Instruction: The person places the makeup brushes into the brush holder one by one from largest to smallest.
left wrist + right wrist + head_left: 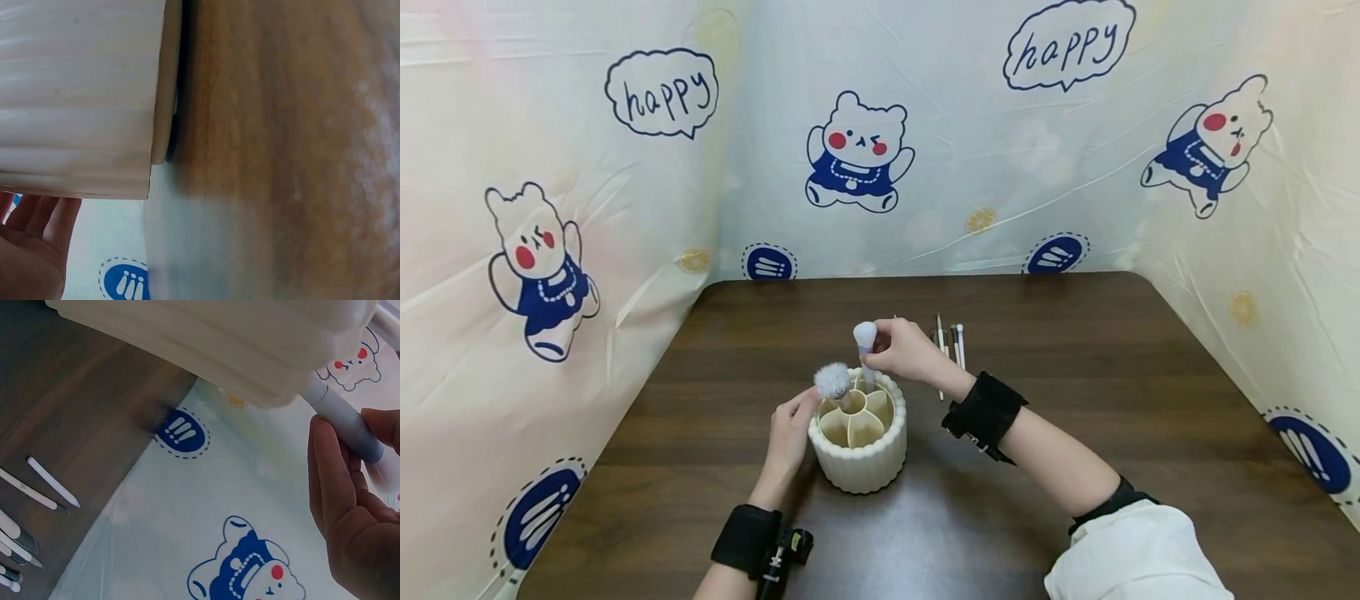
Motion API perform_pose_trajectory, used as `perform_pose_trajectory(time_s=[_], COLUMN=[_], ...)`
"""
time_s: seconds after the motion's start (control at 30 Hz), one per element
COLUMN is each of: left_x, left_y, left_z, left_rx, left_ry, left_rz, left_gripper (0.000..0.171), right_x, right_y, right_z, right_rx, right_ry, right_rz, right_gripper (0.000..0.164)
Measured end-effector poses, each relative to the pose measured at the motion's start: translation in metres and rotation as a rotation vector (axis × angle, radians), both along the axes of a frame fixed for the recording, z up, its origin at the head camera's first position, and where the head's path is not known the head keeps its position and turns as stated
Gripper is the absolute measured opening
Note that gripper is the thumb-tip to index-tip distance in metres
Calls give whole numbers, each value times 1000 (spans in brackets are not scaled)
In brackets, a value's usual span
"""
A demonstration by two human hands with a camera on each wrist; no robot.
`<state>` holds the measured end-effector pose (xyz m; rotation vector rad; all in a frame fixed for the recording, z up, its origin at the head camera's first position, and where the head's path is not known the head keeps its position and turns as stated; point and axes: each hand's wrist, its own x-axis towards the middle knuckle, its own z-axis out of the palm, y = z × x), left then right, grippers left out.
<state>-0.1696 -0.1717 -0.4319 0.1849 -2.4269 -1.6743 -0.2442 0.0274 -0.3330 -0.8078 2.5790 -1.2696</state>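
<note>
A cream ribbed brush holder [859,467] with several petal-shaped compartments stands on the brown table. My right hand [910,350] pinches a white makeup brush [865,337] between thumb and fingers, bristles up, its lower end in a compartment at the back of the holder. In the right wrist view the brush handle [350,425] slants down from the holder's rim. A fluffy grey-white brush [832,381] stands in the holder at the left. My left hand [790,429] rests its fingers against the holder's left side, close to the fluffy brush; in the left wrist view the holder hides its fingertips.
Several slim brushes [959,343] lie on the table [1075,358] behind and to the right of the holder, partly hidden by the right hand. A printed curtain [940,167] with cartoon bears surrounds the table at the back and sides.
</note>
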Motion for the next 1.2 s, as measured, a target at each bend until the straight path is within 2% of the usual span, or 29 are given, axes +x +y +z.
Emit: perform_pose_trajectory(time_s=[0.37,0.93,1.2], left_x=[1,0,-3], left_y=[0,0,0], left_z=[2,0,-3], left_rx=[3,5,2], left_ry=[-2,5,15], left_rz=[-1,3,22], left_gripper=[41,41,41], right_x=[4,10,8], right_y=[-3,-5,-5], right_z=[-10,-6,-8], right_rx=[73,137,140], right_ry=[5,76,30], right_rz=[45,82,68], right_gripper=[24,24,22])
